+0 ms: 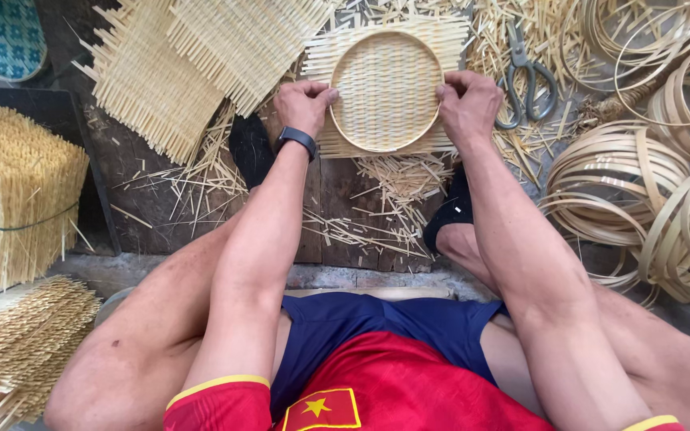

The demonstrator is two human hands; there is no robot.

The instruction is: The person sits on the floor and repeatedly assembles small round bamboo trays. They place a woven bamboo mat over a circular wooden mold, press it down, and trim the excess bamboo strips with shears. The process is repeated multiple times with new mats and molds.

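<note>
Pressing at opposite edges, the left hand [305, 104] and right hand [467, 104] were closed on the rim of a round pale woven bamboo tray [386, 89], judged mid-shaping; trimming seemingly would follow. Grey metal scissors [525, 78] lay right of the grip, on dark wooden boards [161, 215] littered with offcuts outdoors.

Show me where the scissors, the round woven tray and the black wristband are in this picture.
scissors [526, 84]: head view, on the pivot between blades and handles.
round woven tray [386, 89]: head view, on the middle of its woven face.
black wristband [296, 138]: head view, on the band around the left wrist.
</note>
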